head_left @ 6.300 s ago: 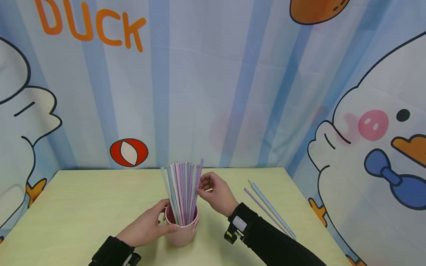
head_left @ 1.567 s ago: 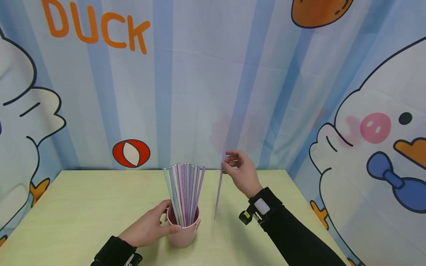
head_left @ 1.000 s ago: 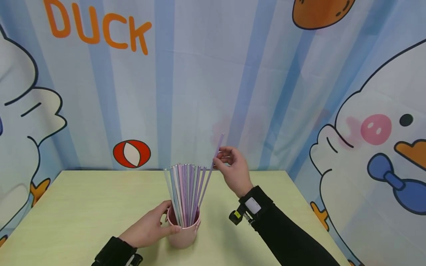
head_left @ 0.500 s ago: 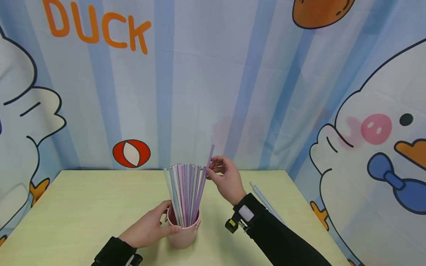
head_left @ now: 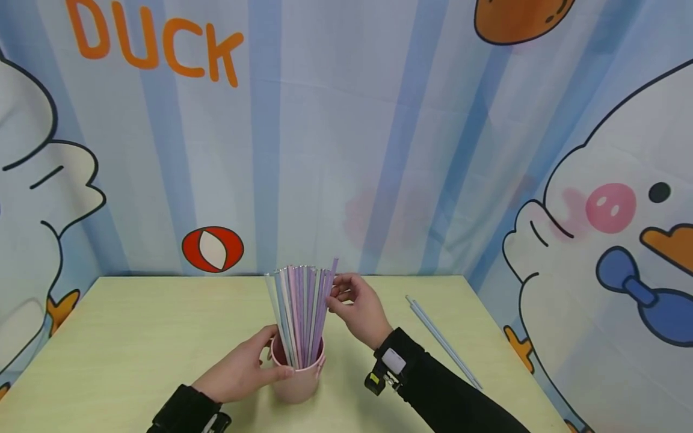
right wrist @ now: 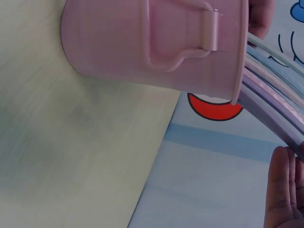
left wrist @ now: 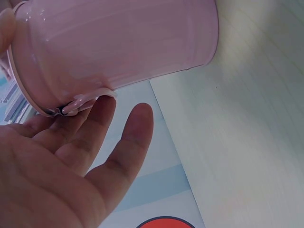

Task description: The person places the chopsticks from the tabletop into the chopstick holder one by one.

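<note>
A small pink metal bucket [head_left: 295,388] stands on the table, packed with a bundle of purple, pink, blue and clear drinking straws [head_left: 295,319]. My left hand [head_left: 240,370] grips its rim from the left, thumb over the near edge; in the left wrist view, fingertips [left wrist: 107,104] lie at the bucket's wire handle. On the right side of the bundle, my right hand [head_left: 360,310] pinches a purple straw [head_left: 334,267] between thumb and forefinger. This straw leans among the others, its top above theirs and its lower end inside the bucket.
Two pale blue straws [head_left: 444,343] lie side by side on the light wooden table [head_left: 162,325], right of the bucket and partly beside the right sleeve. Behind the table's far edge hangs a blue striped curtain [head_left: 325,150] with duck drawings.
A purple straw lying with the two blue ones earliest is gone from there. My right hand carried a purple straw left to the bucket and lowered it in. My left hand stayed put.
</note>
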Action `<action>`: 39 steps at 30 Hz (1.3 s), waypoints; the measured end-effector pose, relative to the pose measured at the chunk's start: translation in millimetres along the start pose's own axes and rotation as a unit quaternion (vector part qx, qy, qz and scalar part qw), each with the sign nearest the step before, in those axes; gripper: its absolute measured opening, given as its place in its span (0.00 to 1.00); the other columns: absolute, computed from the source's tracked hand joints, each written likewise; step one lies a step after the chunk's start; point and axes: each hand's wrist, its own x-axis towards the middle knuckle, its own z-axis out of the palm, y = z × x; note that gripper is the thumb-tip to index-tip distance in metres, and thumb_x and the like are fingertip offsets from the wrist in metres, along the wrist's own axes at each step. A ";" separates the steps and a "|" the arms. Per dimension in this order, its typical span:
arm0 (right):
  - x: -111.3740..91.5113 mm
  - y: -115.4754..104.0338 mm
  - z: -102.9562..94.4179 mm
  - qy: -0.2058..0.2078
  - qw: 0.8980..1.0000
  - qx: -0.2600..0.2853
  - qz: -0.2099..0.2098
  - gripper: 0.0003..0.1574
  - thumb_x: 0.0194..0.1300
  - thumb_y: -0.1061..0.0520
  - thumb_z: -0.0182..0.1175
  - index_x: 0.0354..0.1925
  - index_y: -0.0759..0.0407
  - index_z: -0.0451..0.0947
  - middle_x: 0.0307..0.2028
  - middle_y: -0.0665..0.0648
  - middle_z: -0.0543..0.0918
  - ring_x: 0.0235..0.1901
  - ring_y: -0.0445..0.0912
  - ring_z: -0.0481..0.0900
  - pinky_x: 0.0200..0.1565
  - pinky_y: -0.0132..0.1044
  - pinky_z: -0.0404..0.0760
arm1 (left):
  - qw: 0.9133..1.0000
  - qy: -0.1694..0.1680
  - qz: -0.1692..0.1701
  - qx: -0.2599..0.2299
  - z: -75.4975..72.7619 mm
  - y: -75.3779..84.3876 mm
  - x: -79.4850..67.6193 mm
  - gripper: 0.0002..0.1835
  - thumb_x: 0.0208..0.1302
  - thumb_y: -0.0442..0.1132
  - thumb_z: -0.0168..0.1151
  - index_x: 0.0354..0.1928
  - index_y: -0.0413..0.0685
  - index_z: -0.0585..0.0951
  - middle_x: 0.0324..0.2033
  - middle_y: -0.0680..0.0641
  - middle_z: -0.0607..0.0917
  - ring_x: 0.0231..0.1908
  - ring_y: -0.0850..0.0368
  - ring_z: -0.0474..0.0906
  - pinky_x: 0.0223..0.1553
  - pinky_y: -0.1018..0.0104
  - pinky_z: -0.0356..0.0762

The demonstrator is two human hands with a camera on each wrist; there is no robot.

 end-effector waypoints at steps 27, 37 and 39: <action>-24.0 -10.2 -2.7 -0.066 0.997 -0.039 0.008 0.17 0.62 0.64 0.61 0.49 0.66 0.71 0.38 0.64 0.80 0.36 0.52 0.80 0.36 0.35 0.83 | 1.000 0.002 0.001 0.005 0.8 -0.7 0.7 0.44 0.53 0.59 0.68 0.67 0.53 0.61 0.59 0.47 0.72 0.52 0.50 0.69 0.54 0.42 0.75; -18.2 44.2 -34.5 -0.022 0.989 -0.143 -0.013 0.13 0.61 0.60 0.63 0.45 0.56 0.75 0.35 0.53 0.81 0.35 0.41 0.78 0.39 0.39 0.83 | 1.000 0.006 0.002 0.009 1.3 -0.2 -0.4 0.44 0.52 0.59 0.68 0.68 0.53 0.60 0.60 0.47 0.72 0.54 0.49 0.69 0.55 0.42 0.74; -19.1 52.5 -44.9 -0.005 0.986 -0.165 -0.006 0.13 0.60 0.61 0.64 0.44 0.56 0.76 0.34 0.52 0.81 0.34 0.40 0.77 0.40 0.41 0.82 | 1.000 0.006 0.001 0.009 1.5 -0.2 -0.3 0.45 0.52 0.60 0.68 0.68 0.53 0.60 0.61 0.46 0.71 0.55 0.48 0.69 0.56 0.41 0.73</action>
